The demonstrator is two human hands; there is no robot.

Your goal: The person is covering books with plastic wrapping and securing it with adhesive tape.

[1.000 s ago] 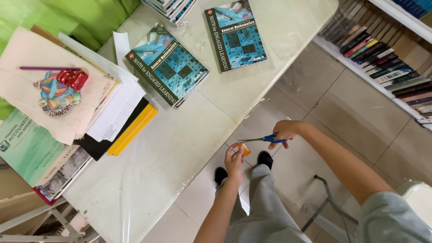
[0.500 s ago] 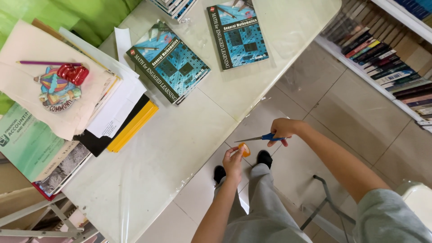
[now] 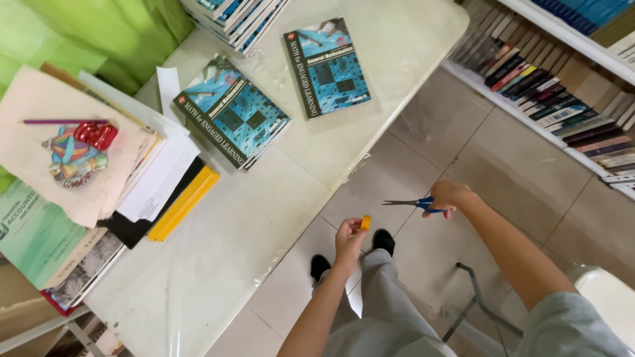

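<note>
**Scissors and orange scrap held over the tiled floor**

The right hand (image 3: 448, 197) grips blue-handled metal scissors (image 3: 411, 203), blades pointing toward the white plastic-covered surface (image 3: 251, 225). The left hand (image 3: 348, 239) pinches a small orange scrap (image 3: 365, 223) just beside the blade tips, not touching them. Both hands are off the surface's edge, above the beige tiled floor (image 3: 503, 158) and the black shoes (image 3: 382, 240). On the surface lie two blue patterned textbooks (image 3: 233, 112), a yellow folder stack (image 3: 182, 203) and a cream sheet with a red sharpener (image 3: 96, 134). A white bookshelf (image 3: 549, 86) lines the far side.
</note>
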